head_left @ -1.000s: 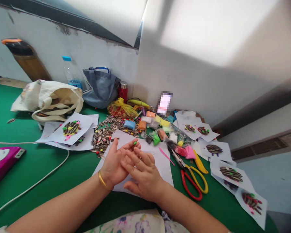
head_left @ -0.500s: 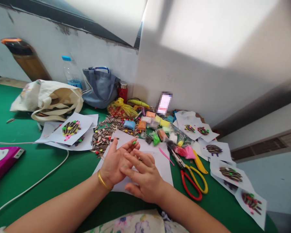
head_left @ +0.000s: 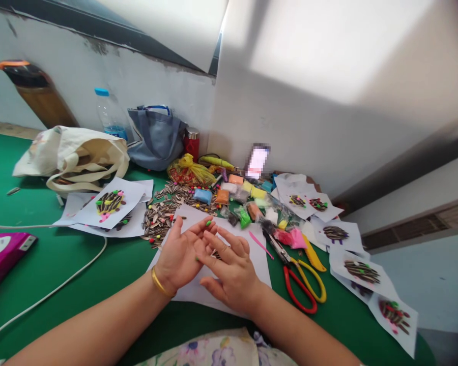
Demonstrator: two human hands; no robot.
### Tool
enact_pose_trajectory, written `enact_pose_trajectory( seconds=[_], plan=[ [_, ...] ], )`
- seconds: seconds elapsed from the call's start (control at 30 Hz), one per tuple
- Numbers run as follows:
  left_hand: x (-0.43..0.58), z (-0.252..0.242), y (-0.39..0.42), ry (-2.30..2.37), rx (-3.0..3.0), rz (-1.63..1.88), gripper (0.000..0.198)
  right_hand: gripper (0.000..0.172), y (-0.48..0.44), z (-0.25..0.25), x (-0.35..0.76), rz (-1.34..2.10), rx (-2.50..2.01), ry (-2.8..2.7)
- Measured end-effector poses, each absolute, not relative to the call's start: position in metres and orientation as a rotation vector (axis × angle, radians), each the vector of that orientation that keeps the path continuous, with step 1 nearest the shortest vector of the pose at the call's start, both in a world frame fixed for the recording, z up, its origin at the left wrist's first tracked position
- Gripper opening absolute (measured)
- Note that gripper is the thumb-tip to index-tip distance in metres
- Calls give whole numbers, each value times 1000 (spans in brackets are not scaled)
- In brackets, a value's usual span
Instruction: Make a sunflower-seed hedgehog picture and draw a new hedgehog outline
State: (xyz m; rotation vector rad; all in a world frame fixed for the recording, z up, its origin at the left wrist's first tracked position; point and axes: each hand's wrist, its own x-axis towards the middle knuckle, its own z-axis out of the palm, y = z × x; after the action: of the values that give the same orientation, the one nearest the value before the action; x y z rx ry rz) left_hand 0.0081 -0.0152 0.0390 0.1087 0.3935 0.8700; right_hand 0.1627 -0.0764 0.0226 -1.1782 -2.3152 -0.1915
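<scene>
My left hand (head_left: 177,254) lies palm up over a white sheet of paper (head_left: 252,254) on the green table (head_left: 84,264), fingers stretched out, with a small green clay bit (head_left: 208,222) stuck on a fingertip. A gold bangle (head_left: 158,284) circles that wrist. My right hand (head_left: 231,267) rests flat across the left palm, fingers extended and pressing on it. Whatever lies between the two palms is hidden. Just beyond the hands is a heap of sunflower seeds (head_left: 160,213).
Red and yellow scissors (head_left: 303,287) lie right of the hands. Coloured clay packets (head_left: 248,201) crowd the back. Seed pictures on paper (head_left: 110,203) sit at left, more pictures (head_left: 361,272) at right. A white cable (head_left: 49,292), a purple box (head_left: 2,249), a cream bag (head_left: 76,152), a blue bag (head_left: 156,134) and a bottle (head_left: 109,114) stand left.
My right hand has slid slightly forward and back across the left palm in a rubbing motion. The view has shifted a little.
</scene>
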Motion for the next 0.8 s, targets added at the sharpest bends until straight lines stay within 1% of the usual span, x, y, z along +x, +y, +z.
enact_pose_trajectory(
  seconds=[0.07,0.2,0.27,0.37,0.5,0.67,0.8],
  plan=[
    [8,39,-16,410,104,876,61,45,-77,23,162,-181,-1138,-2332],
    [10,39,-18,419,111,832,59,52,-76,24,162,-196,-1158,-2367],
    [10,40,-18,407,117,844,59,47,-76,25,162,-199,-1192,-2322],
    [10,40,-18,404,112,860,59,39,-76,25,162,-184,-1128,-2312],
    [10,38,-18,405,114,830,58,46,-76,24,161,-187,-1138,-2349],
    [10,38,-17,400,116,852,59,35,-76,24,162,-166,-1120,-2338],
    [10,37,-18,407,117,814,58,37,-74,23,162,-154,-1143,-2342]
  ],
)
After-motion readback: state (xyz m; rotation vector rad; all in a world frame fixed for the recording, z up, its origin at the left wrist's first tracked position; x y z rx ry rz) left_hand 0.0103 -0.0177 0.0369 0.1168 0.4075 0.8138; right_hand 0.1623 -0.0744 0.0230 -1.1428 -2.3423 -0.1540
